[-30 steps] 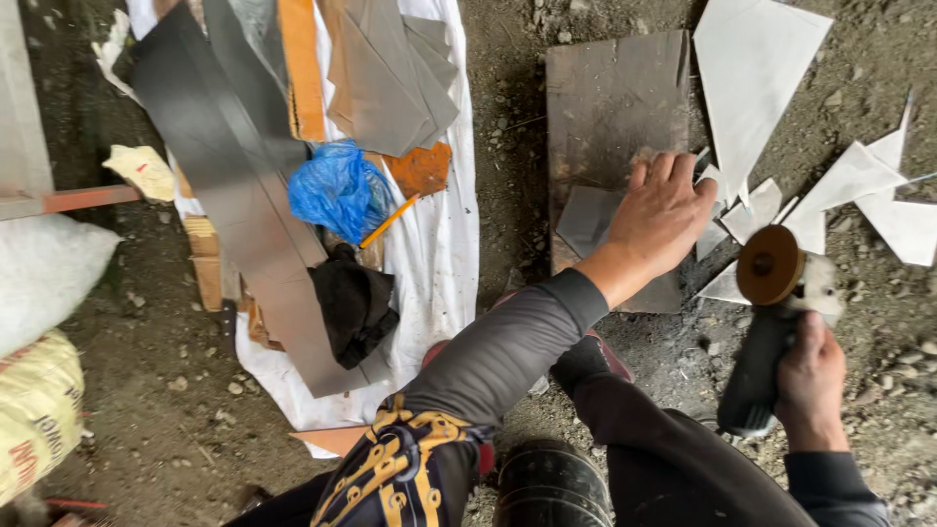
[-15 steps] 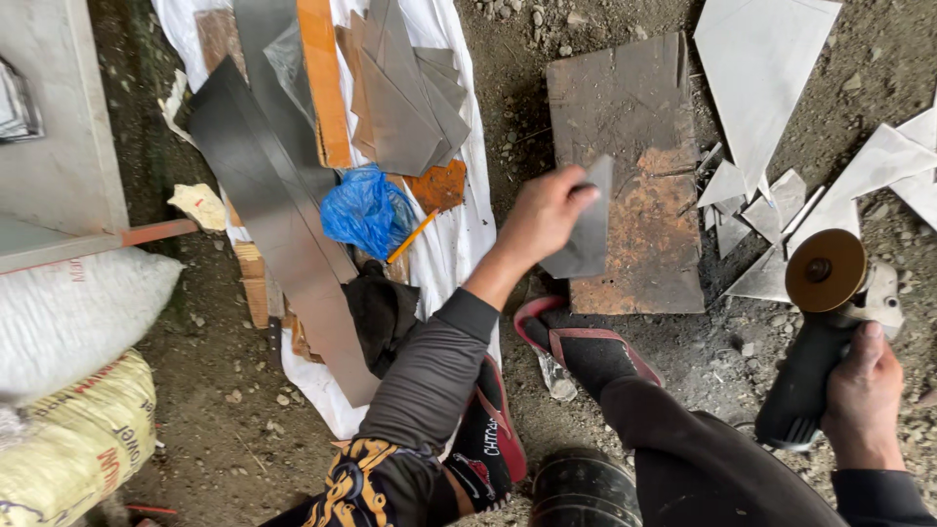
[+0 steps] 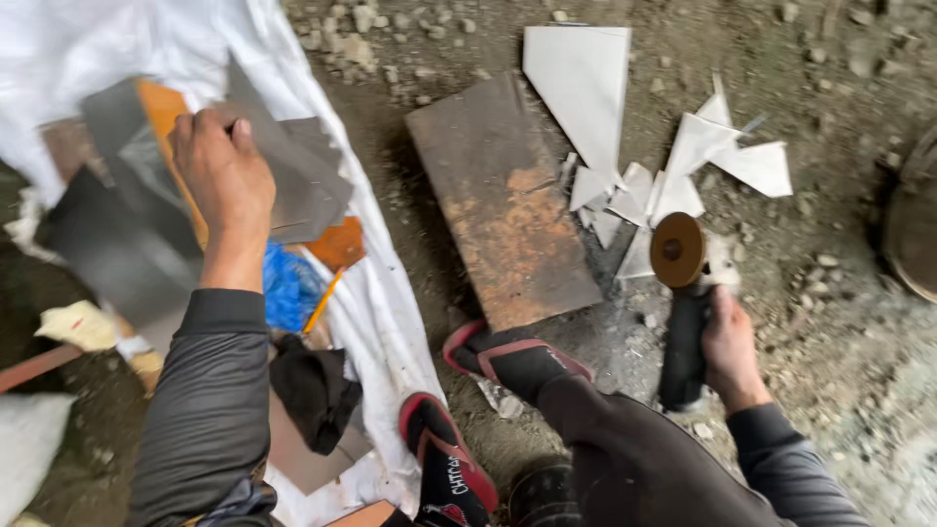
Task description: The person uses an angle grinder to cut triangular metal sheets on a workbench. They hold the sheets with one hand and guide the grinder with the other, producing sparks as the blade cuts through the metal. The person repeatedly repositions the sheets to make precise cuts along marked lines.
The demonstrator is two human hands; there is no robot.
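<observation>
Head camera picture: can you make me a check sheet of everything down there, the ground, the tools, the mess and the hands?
Surface: bare dirt ground with small stones; a white sheet spread on the left.
Job's things: grey tile piece over the pile on the sheet; angle grinder with a brown disc; rusty flat slab lying between them.
Clutter: white tile offcuts, blue plastic bag, black cloth.
Grippers: left hand holds the grey tile piece; right hand grips the grinder's handle.
Cables: nothing seen.
Surroundings: the person's red-and-black shoes; a round object at the right edge, too cut off to identify.
</observation>
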